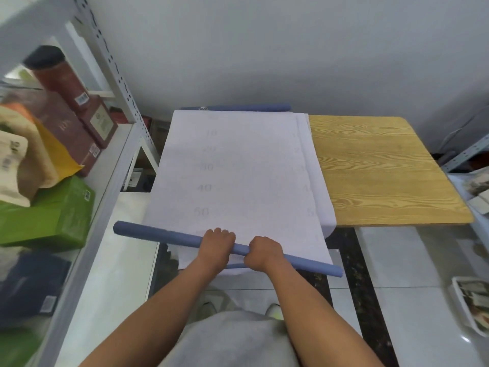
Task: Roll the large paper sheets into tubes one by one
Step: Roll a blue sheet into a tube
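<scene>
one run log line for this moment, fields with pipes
step: rolling | left hand and right hand: grip blue tube | paper sheets: flat on wooden table | second blue tube: far edge

- Blue rolled tubes: two, one near (pixel 164 235), one at the far edge (pixel 254 107).
- Paper sheets (pixel 238 168) on the surface (pixel 383 168): at least two, exact count unclear.
- Hands: two, left (pixel 215 246), right (pixel 263 252).
- Green boxes (pixel 53 215): one.
- Dark red boxes (pixel 76 139): two.

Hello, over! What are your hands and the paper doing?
Both hands, left and right, grip the blue tube. White sheets lie flat on the table. Nothing blocking.
</scene>
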